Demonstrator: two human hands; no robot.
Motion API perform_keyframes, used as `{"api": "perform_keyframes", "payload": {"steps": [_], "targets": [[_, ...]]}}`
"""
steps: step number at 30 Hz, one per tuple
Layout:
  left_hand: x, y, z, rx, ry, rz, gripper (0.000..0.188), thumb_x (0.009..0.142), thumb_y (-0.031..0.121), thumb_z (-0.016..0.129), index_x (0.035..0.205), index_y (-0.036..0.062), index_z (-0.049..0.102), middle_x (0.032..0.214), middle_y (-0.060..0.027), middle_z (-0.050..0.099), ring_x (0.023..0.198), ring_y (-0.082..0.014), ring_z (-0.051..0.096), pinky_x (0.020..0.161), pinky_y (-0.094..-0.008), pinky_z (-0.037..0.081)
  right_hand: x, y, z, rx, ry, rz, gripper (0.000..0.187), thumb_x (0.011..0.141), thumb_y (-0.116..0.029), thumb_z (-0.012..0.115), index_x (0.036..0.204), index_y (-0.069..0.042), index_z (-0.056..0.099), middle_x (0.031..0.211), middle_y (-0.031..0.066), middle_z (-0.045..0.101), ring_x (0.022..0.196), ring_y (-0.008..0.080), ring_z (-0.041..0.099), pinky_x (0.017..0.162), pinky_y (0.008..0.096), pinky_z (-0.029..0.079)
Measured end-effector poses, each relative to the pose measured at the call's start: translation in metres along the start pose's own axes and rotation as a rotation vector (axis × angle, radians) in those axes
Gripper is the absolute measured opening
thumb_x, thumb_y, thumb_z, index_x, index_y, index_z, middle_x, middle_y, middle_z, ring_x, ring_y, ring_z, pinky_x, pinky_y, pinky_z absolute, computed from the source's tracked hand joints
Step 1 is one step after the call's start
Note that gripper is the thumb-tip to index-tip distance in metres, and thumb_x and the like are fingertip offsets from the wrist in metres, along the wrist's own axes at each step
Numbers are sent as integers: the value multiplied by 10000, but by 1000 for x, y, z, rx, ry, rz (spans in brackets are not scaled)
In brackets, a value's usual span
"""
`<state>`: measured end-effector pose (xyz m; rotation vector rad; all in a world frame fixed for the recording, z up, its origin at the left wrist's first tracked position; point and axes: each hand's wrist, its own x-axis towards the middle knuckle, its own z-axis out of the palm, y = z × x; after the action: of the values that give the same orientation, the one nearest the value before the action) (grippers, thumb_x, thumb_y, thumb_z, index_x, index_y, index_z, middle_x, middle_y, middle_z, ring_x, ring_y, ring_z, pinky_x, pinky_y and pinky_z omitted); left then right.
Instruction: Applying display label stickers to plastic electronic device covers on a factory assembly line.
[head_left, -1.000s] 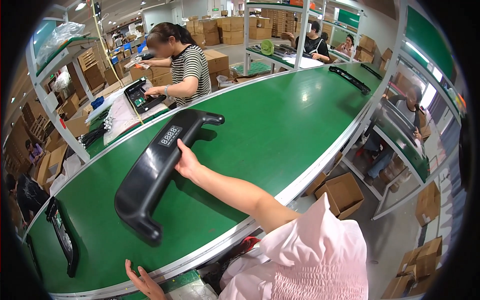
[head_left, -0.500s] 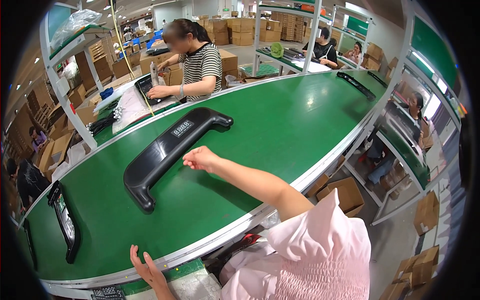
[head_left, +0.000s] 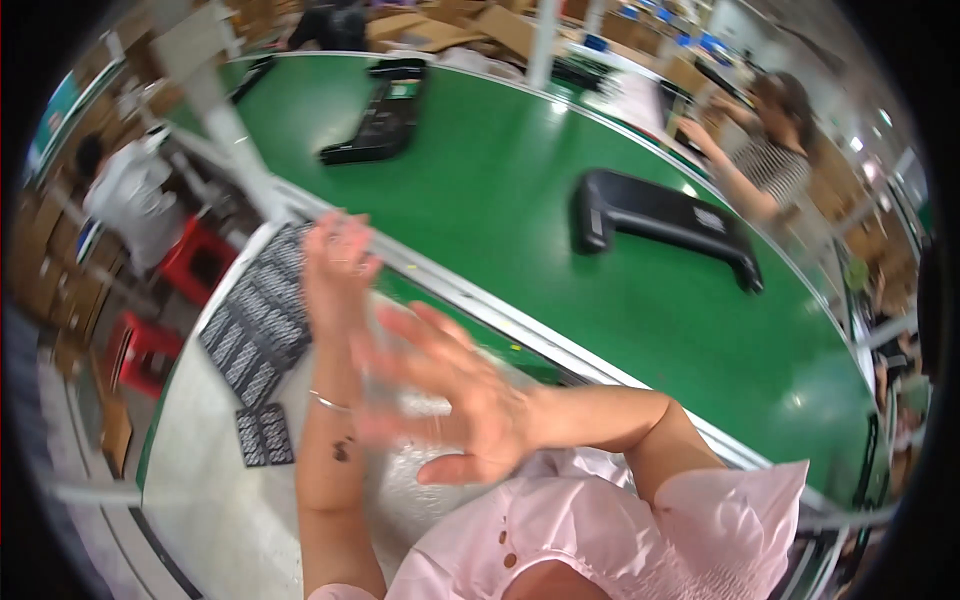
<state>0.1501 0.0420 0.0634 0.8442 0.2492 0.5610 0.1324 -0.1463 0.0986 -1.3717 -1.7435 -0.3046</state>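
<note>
My view has turned to a white side table (head_left: 215, 480) beside the green conveyor (head_left: 520, 190). My left hand (head_left: 335, 265) is raised above sheets of small black labels (head_left: 255, 325), blurred, with its back toward me. My right hand (head_left: 450, 400) is in front of my chest, motion-blurred, fingers spread and nothing solid in it. A bubbly clear sheet (head_left: 400, 480) lies on the table under my arms. A long black handle-shaped part (head_left: 660, 215) rests on the belt, out of reach of both hands.
A second black part (head_left: 380, 120) lies farther along the belt. A co-worker in a striped shirt (head_left: 770, 165) stands across the conveyor. Another person in white (head_left: 130, 195) sits at left near red stools (head_left: 190, 260). A white post (head_left: 225, 130) rises by the table.
My right hand has left the black part on the belt and swung back to my chest. My head has turned left to the side table, and my left hand has risen over the label sheets.
</note>
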Motion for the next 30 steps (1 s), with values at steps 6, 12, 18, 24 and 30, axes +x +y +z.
{"api": "perform_keyframes", "payload": {"steps": [6, 12, 18, 24, 30], "targets": [[-103, 38, -2, -392, -163, -227, 532, 1003, 409, 328, 1367, 32, 418, 1340, -135, 503, 1230, -227, 473, 1036, -364, 341, 24, 168, 34, -638, 98, -196, 351, 807, -229, 632, 1137, -112, 611, 1242, 106, 583, 1203, 318, 493, 1016, 515, 356], [-128, 55, -49, 568, -187, -49, 369, 943, 214, 486, 1258, 25, 528, 1288, -109, 557, 1210, -194, 499, 1011, -328, 367, 14, 360, 19, -710, -109, 560, 609, 784, -180, 620, 1348, -60, 423, 1342, 133, 479, 1273, 335, 418, 1031, 447, 370], [-57, 22, -35, 1065, -107, 62, 418, 838, 110, 641, 1237, 31, 543, 1229, -102, 591, 1193, -198, 516, 958, -332, 421, 42, 420, 41, -871, -448, 631, 291, 769, -145, 603, 1054, -92, 632, 1122, 117, 632, 1119, 281, 565, 952, 454, 408], [12, -3, 5, 2087, -255, 743, 802, 649, 152, 801, 1359, 112, 429, 1456, -137, 355, 1369, -391, 268, 1100, -555, 205, 18, 231, -28, -662, -390, 440, 152, 673, -232, 721, 727, -109, 650, 707, 107, 653, 751, 284, 660, 756, 424, 485], [-28, 14, 6, 1883, -179, 1304, 364, 473, 123, 794, 795, 67, 633, 781, -90, 606, 761, -298, 571, 759, -429, 459, -94, 77, -154, -277, 399, 582, 406, 804, -163, 697, 1175, -70, 561, 1194, 123, 568, 1119, 247, 549, 965, 377, 424]]}}
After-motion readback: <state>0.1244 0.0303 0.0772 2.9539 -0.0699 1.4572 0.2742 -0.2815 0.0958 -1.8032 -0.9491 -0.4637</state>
